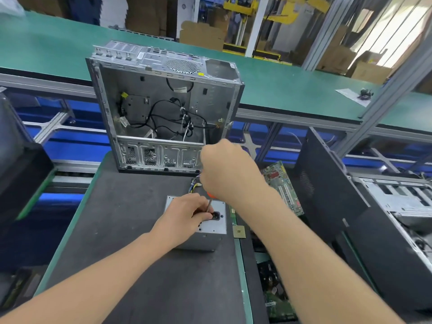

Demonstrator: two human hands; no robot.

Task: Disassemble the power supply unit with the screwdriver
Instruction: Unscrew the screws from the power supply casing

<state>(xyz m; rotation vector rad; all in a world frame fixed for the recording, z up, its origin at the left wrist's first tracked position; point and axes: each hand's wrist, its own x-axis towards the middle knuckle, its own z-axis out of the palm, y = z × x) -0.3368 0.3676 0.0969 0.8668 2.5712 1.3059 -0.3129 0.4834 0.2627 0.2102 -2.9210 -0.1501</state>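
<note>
Two grips on one screwdriver (209, 203): right grip (228, 174) wraps the orange handle, left grip (187, 212) pinches the shaft low, atop the PSU (214, 226), mid-frame on the counter (131, 230). Risk: if the shaft tilts, tip prob. slips & jabs left grip; PSU, stood on end, could tip.

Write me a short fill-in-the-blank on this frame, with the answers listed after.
1. The right hand grips the screwdriver by its ____ handle.
2. The fingers steadying its shaft belong to the ____ hand.
3. The power supply unit stands on end with its socket face turned ____.
4. The green circuit board lies to the ____ of the power supply unit.

Answers: orange; left; up; right
</note>
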